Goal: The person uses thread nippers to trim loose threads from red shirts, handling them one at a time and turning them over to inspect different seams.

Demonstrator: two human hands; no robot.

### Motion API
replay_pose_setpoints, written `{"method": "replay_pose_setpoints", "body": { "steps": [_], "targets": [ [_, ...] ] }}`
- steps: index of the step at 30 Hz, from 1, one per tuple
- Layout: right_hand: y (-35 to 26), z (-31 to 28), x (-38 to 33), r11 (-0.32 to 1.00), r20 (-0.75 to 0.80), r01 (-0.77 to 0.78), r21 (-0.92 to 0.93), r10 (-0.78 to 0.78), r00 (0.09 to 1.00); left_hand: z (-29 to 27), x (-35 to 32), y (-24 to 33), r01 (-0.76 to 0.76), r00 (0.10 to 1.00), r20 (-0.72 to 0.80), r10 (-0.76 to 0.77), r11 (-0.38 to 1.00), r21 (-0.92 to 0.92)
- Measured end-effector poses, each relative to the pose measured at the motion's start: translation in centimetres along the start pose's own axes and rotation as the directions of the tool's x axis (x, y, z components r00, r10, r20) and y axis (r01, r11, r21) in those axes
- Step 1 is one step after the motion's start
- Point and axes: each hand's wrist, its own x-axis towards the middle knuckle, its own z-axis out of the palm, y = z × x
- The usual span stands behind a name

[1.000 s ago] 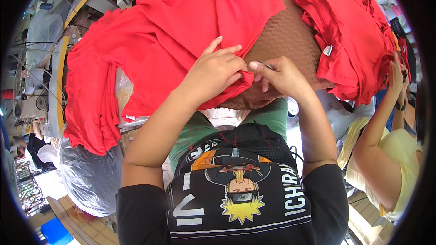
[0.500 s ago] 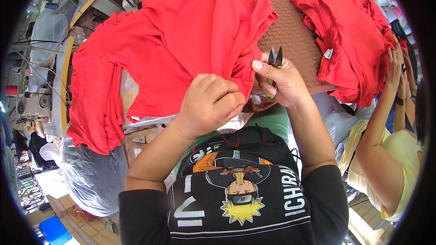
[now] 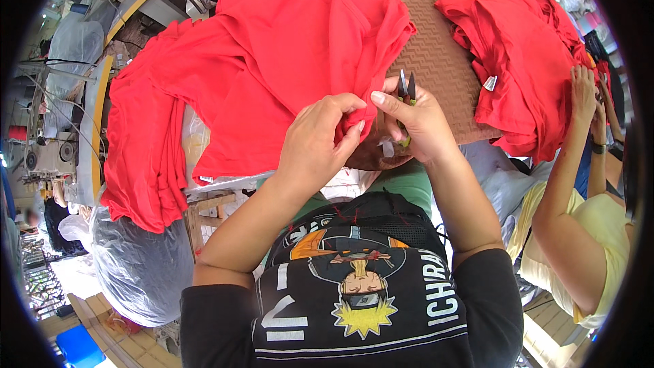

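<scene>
A red garment (image 3: 272, 61) of thin, stretchy cloth lies spread over the table in front of me. My left hand (image 3: 317, 133) is closed on a gathered bit of its near edge, thumb and fingers pinching the cloth. Close beside it, my right hand (image 3: 426, 123) holds a pair of thread snips (image 3: 409, 99) with dark blades and yellow-green handles. The blades point away from me, slightly apart. The right thumb and fingertips also meet the garment's edge; whether they grip it, I cannot tell.
The brown textured tabletop (image 3: 436, 48) shows between the garment and a heap of red garments (image 3: 524, 54) at the right. More red cloth (image 3: 143, 157) hangs off the left side. A co-worker's arm (image 3: 569, 157) reaches in at the far right. A plastic-covered bundle (image 3: 139, 266) stands lower left.
My left hand has turned and loosened from a fist into a pinch on the cloth edge. My right hand, with the snips, has shifted slightly left.
</scene>
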Motion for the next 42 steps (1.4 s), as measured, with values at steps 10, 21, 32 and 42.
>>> {"method": "replay_pose_setpoints", "body": {
  "steps": [10,21,32,42],
  "targets": [
    [0.0,0.6,-1.7,0.47,0.136,0.425,-0.774,-0.532,0.836,-1.0,-0.2,-0.9,0.411,0.894,0.199,-0.402,0.555,-0.723],
    [0.0,1.5,-2.4,0.382,0.274,0.565,-0.732,-0.594,0.757,-0.5,-1.0,-1.2,0.404,0.871,0.212,-0.443,0.401,-0.822],
    [0.4,1.1,-1.7,0.194,0.32,0.584,-0.788,-0.682,0.658,-0.5,-1.2,-1.1,0.407,0.87,0.2,-0.45,0.429,-0.806],
    [-0.5,1.8,-2.2,0.332,0.31,0.65,-0.683,-0.674,0.671,0.0,-1.3,-1.0,0.393,0.898,0.148,-0.414,0.603,-0.695]
  ]
}}
